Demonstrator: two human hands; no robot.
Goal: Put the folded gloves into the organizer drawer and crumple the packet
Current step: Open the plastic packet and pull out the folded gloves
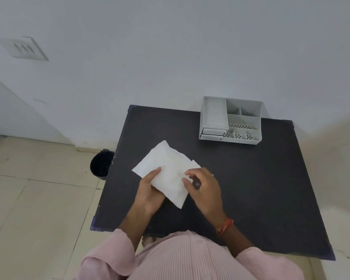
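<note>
A white paper packet (162, 158), opened out flat, lies over the middle of the dark table (261, 178). On it sits a folded white bundle (173, 184), the gloves. My left hand (150, 190) grips the bundle from its near left side, thumb on top. My right hand (203, 186) touches its right edge with curled fingertips. A grey plastic organizer (230, 120) stands at the table's far edge, with small shut drawers (212, 133) at its front left.
A black waste bin (101, 163) stands on the tiled floor just left of the table. A white wall rises behind the organizer. My pink sleeves and lap fill the bottom of the view.
</note>
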